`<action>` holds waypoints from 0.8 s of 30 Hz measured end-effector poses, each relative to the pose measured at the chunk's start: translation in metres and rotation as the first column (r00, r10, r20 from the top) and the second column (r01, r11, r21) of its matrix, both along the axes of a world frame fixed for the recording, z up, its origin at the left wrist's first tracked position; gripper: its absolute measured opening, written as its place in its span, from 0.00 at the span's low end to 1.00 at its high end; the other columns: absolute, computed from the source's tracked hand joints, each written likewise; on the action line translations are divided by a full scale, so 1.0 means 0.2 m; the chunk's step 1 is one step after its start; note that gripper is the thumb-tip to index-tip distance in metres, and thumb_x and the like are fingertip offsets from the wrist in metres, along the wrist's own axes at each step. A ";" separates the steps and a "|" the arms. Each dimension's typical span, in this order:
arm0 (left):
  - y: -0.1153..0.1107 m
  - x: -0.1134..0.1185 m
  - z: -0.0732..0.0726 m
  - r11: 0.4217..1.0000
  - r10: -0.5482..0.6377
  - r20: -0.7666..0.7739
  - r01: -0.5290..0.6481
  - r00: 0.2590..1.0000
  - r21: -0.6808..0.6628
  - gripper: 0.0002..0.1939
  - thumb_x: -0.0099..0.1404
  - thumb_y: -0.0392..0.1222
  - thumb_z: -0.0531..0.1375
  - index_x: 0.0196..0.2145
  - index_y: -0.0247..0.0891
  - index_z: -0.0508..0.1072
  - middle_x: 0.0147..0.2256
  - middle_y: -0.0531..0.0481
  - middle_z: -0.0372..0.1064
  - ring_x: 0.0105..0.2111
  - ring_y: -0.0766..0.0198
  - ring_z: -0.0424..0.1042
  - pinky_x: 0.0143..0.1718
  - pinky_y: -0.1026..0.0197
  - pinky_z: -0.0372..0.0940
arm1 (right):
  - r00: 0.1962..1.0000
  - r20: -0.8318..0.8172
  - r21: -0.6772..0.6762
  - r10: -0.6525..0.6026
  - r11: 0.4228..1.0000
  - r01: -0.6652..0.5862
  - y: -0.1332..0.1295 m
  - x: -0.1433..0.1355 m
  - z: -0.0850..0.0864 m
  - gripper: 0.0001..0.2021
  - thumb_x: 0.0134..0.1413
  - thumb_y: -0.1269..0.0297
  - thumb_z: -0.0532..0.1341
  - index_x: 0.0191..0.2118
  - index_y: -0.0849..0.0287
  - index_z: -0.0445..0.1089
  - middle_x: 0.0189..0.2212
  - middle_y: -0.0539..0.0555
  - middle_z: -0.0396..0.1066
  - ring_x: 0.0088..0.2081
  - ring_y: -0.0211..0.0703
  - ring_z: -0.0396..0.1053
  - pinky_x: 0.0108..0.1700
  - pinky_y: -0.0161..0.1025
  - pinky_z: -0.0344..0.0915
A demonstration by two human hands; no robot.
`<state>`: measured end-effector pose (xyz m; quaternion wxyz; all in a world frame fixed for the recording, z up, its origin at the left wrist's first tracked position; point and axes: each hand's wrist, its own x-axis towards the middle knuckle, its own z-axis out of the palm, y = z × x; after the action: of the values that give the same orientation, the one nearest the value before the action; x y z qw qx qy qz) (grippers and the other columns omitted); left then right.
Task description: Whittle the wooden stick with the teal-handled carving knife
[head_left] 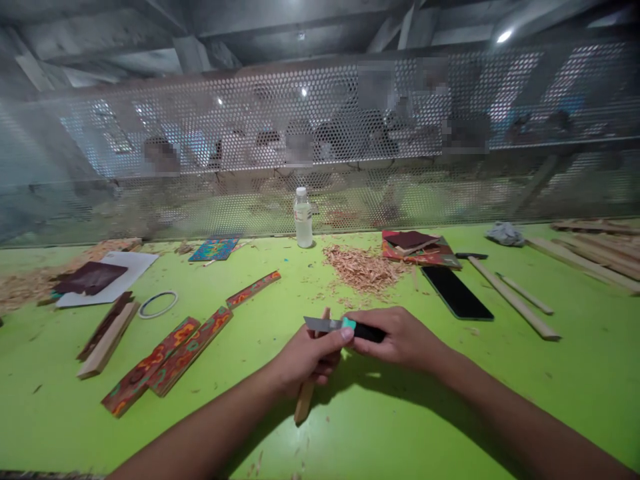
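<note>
My left hand (309,360) is wrapped round a narrow wooden stick (304,402), whose lower end slants down toward me. In my right hand (400,337) is a utility knife (369,332) with a black handle and a teal collar. Its blade points left and lies across the upper part of the stick. My left thumb presses on the knife near the collar, so both hands meet there. Just beyond them a heap of wood shavings (363,268) lies on the green table (260,427).
Painted wood strips (193,350), a tape ring (159,305) and plain wood pieces (107,341) lie left. A bottle (303,220) stands before the perforated screen (250,207). Right are a phone (457,293), a hammer (515,298), sandpaper (413,241) and long sticks (583,265).
</note>
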<state>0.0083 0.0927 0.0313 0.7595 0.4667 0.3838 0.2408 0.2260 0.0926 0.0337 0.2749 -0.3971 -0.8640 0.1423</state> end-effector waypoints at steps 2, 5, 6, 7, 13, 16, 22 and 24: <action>0.00 0.00 0.00 1.000 -0.002 -0.013 0.002 1.000 0.006 0.33 0.52 0.68 0.71 0.26 0.43 0.58 0.17 0.66 0.48 0.16 0.75 0.43 0.16 0.70 0.43 | 1.000 0.009 0.027 -0.014 1.000 0.014 0.00 0.00 -0.01 0.13 0.66 0.55 0.61 0.46 0.54 0.80 0.35 0.53 0.84 0.32 0.44 0.79 0.35 0.34 0.68; 0.00 -0.01 0.00 1.000 0.007 -0.021 -0.007 1.000 0.019 0.33 0.52 0.69 0.71 0.26 0.43 0.57 0.17 0.66 0.48 0.16 0.75 0.42 0.15 0.70 0.43 | 0.998 0.026 0.106 -0.065 0.992 0.062 -0.01 -0.01 -0.02 0.13 0.66 0.55 0.61 0.48 0.54 0.80 0.38 0.55 0.84 0.34 0.46 0.81 0.36 0.36 0.71; 0.01 -0.01 0.00 1.000 0.014 -0.020 -0.013 1.000 0.024 0.33 0.53 0.69 0.70 0.26 0.43 0.57 0.17 0.66 0.47 0.15 0.75 0.42 0.15 0.70 0.43 | 0.996 0.033 0.135 -0.083 0.988 0.078 -0.02 -0.02 -0.03 0.14 0.66 0.55 0.61 0.49 0.54 0.80 0.39 0.56 0.84 0.35 0.47 0.81 0.36 0.37 0.72; 0.01 -0.01 -0.01 0.999 0.022 -0.020 -0.021 1.000 0.031 0.32 0.53 0.69 0.70 0.26 0.44 0.57 0.17 0.66 0.47 0.15 0.75 0.42 0.15 0.70 0.43 | 0.994 0.039 0.160 -0.101 0.983 0.093 -0.02 -0.02 -0.03 0.15 0.67 0.55 0.61 0.50 0.55 0.79 0.41 0.58 0.84 0.35 0.49 0.82 0.36 0.38 0.73; 0.01 0.02 -0.03 0.991 0.104 -0.043 -0.100 0.994 0.089 0.33 0.57 0.74 0.64 0.25 0.44 0.56 0.17 0.65 0.50 0.14 0.75 0.45 0.14 0.69 0.46 | 0.973 -0.005 0.190 -0.231 0.955 0.228 -0.04 -0.07 -0.05 0.18 0.69 0.53 0.59 0.52 0.60 0.78 0.42 0.61 0.84 0.37 0.54 0.82 0.36 0.42 0.75; 0.00 0.04 -0.04 0.975 0.174 -0.063 -0.164 0.983 0.147 0.33 0.58 0.76 0.61 0.24 0.44 0.56 0.16 0.64 0.49 0.13 0.74 0.47 0.13 0.68 0.46 | 0.954 -0.063 0.158 -0.295 0.940 0.301 -0.03 -0.06 -0.02 0.19 0.70 0.50 0.58 0.50 0.59 0.78 0.39 0.60 0.83 0.35 0.52 0.81 0.36 0.41 0.73; -0.01 0.05 -0.07 0.939 0.241 -0.094 -0.207 0.966 0.275 0.32 0.56 0.75 0.65 0.27 0.43 0.62 0.16 0.63 0.54 0.14 0.71 0.52 0.15 0.66 0.50 | 0.992 -0.038 0.001 -0.117 0.993 0.117 0.02 0.02 0.02 0.16 0.66 0.50 0.62 0.46 0.55 0.80 0.34 0.53 0.83 0.30 0.44 0.78 0.32 0.35 0.68; -0.02 0.05 -0.07 0.930 0.244 -0.100 -0.204 0.965 0.304 0.30 0.54 0.72 0.68 0.28 0.42 0.65 0.16 0.61 0.56 0.15 0.70 0.55 0.17 0.65 0.52 | 0.998 -0.014 -0.028 -0.061 0.998 0.061 0.02 0.03 0.02 0.15 0.66 0.51 0.62 0.44 0.54 0.81 0.32 0.51 0.83 0.29 0.42 0.77 0.32 0.35 0.67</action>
<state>0.0173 0.0890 0.0172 0.6219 0.5419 0.4459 0.3474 0.2323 0.0974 0.0376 0.2801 -0.4260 -0.8473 0.1487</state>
